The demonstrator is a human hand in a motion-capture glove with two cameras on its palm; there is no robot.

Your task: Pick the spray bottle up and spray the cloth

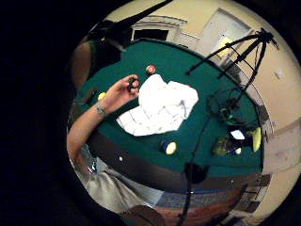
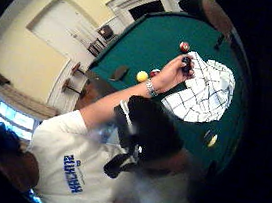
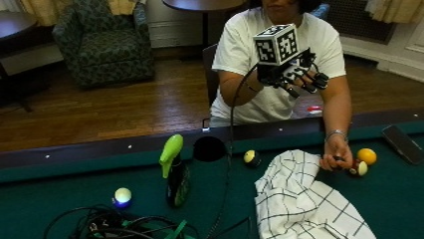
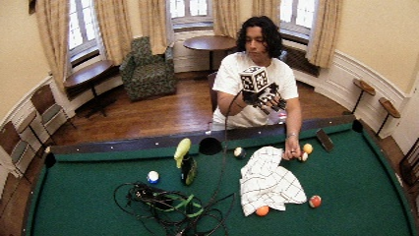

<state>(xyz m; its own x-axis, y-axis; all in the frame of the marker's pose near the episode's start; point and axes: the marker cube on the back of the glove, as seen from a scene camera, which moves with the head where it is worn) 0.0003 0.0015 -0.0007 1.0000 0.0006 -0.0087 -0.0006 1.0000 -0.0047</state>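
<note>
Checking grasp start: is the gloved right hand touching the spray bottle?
Apart. In the outside view the gloved right hand is raised at chest height, while the spray bottle stands on the green table below it, untouched.

On the green table (image 3: 59, 199), a yellow-striped ball (image 3: 251, 158) lies near a side pocket (image 3: 209, 148), a blue-and-white ball (image 3: 122, 196) sits beside a tangle of black cables (image 3: 112, 225), an orange ball (image 3: 366, 156) lies by the rail, and a green armchair (image 3: 103, 40) stands behind.
</note>
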